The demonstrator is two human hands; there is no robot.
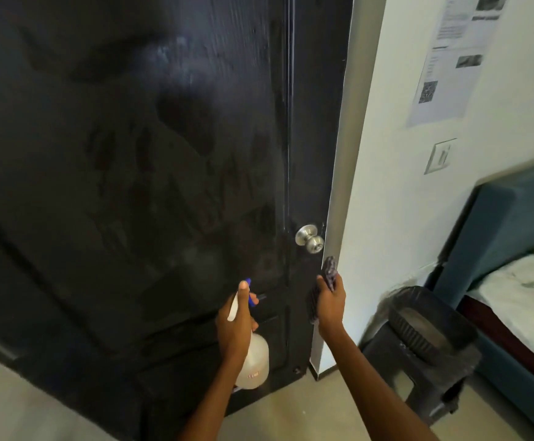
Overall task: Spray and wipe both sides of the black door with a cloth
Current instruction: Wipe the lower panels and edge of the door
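Our left hand (235,326) grips a translucent white plastic spray bottle (254,361) low centre; contents hard to tell. Our right hand (331,305) clutches a dark bunched cloth (329,273) just below the round silver knob (309,239). The streaky black wooden door (132,186) fills the left, with a black slatted stool (424,345) lower right.

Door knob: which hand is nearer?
Right. The right hand, holding the cloth, sits just below the door knob. The left hand, gripping the spray bottle, is lower and further left.
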